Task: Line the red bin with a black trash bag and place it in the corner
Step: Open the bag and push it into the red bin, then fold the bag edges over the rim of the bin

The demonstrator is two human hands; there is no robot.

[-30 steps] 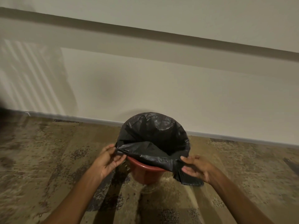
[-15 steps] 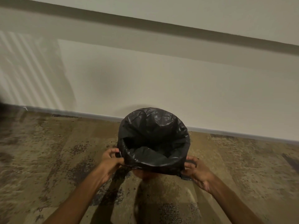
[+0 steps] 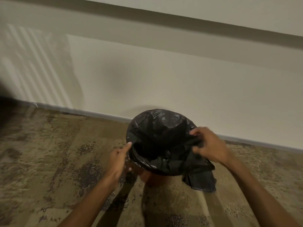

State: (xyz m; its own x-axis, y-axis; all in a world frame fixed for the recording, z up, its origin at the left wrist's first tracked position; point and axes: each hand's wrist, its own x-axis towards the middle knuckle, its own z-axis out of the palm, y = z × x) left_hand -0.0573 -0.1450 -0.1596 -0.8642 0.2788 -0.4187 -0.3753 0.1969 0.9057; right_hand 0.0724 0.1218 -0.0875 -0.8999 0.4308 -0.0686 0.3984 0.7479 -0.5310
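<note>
Black plastic is pretty much all I can see of the bin from up here. The trash bag point(image 3: 161, 141) is draped over the whole mouth and folded down the outside, so only a sliver of the red bin point(image 3: 151, 176) peeks out below the near edge. It sits on the patterned carpet point(image 3: 49, 161), just in front of the wall point(image 3: 164, 79) and its baseboard point(image 3: 105, 115). No corner is in view, so I can't say which way it has to travel.

What matters for the next bit is the slack, which is all on my right side. My right hand point(image 3: 209, 145) is clenched on a bunched wad of bag at the right rim, with a loose flap hanging down the outside below it. My left hand point(image 3: 118, 157) is at the left rim with one finger stretched out, touching the plastic there. It's pressing or steadying, not gripping anything, and the other fingers look loosely curled.

So the right hand is the one on the excess, and I reckon that side needs tucking or tightening before I move the bin. The bag looks thin, crinkly and a bit shiny, so it'll probably slide off the rim if I tug too hard on one side. The opening sags inward and isn't a neat circle.
</note>
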